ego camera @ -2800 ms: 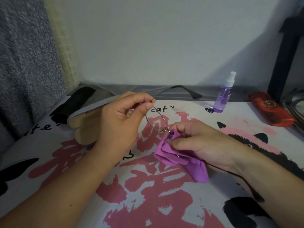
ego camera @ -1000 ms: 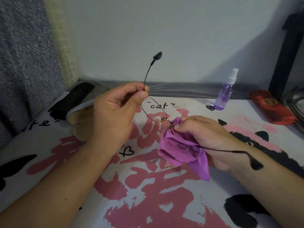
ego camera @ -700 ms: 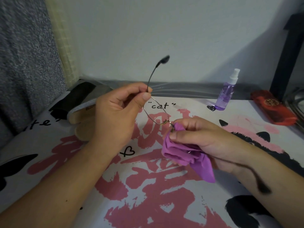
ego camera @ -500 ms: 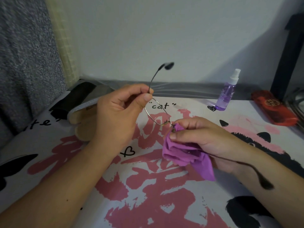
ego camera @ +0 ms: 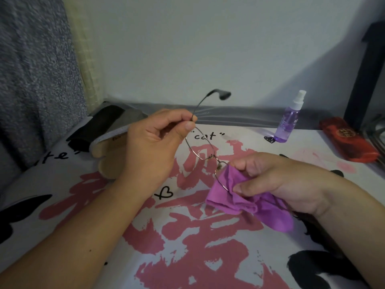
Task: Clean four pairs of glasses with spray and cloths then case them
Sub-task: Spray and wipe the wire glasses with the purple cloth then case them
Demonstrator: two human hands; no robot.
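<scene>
Purple cloth in right hand grip, left hand pinching glasses

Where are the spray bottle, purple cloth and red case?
spray bottle (ego camera: 286,124), head view, on its purple body.
purple cloth (ego camera: 229,197), head view, on the bunched fold.
red case (ego camera: 348,140), head view, on its lid.

Pale plain wall behind; speckled grey curtain at left; dark post, perhaps furniture, at right; dim light.
</scene>
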